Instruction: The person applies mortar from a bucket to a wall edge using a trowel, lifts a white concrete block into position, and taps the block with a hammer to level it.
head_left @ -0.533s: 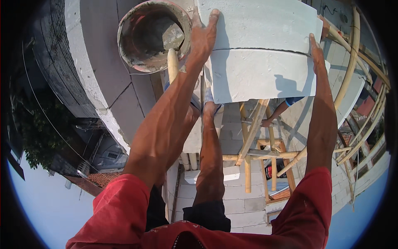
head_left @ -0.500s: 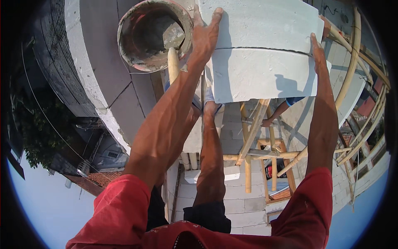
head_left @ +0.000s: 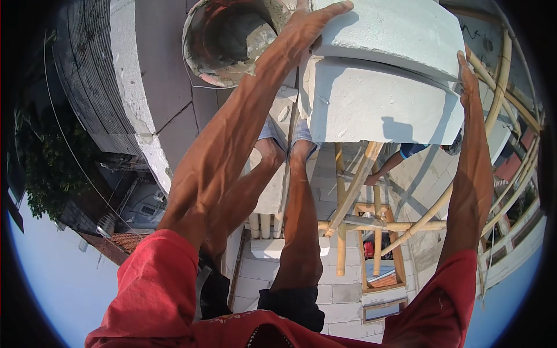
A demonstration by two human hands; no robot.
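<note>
My left hand (head_left: 310,24) presses on the left end of a white aerated concrete block (head_left: 394,36), thumb stretched over its top. On the block's right end lies my right hand (head_left: 468,81), fingers pointing away from me. The two hands grip this block between them. It lies against a second white block (head_left: 377,101) on the near side, with a dark gap along the joint. Beside my left forearm stands a mortar-smeared bucket (head_left: 190,49). Inside it is a mortar-coated flat blade (head_left: 261,42); my arm hides its handle.
My feet (head_left: 301,149) stand on a narrow ledge high above the ground. Bamboo poles (head_left: 341,232) and a wooden plank (head_left: 362,180) form scaffolding below. Another person's arm (head_left: 386,168) in a blue sleeve reaches in under the blocks. A block wall top (head_left: 162,87) runs along the left.
The far block has shifted and tilted against the near one, and the gap between them has widened. Both hands moved with it. The whole view has swung, so things appear further right.
</note>
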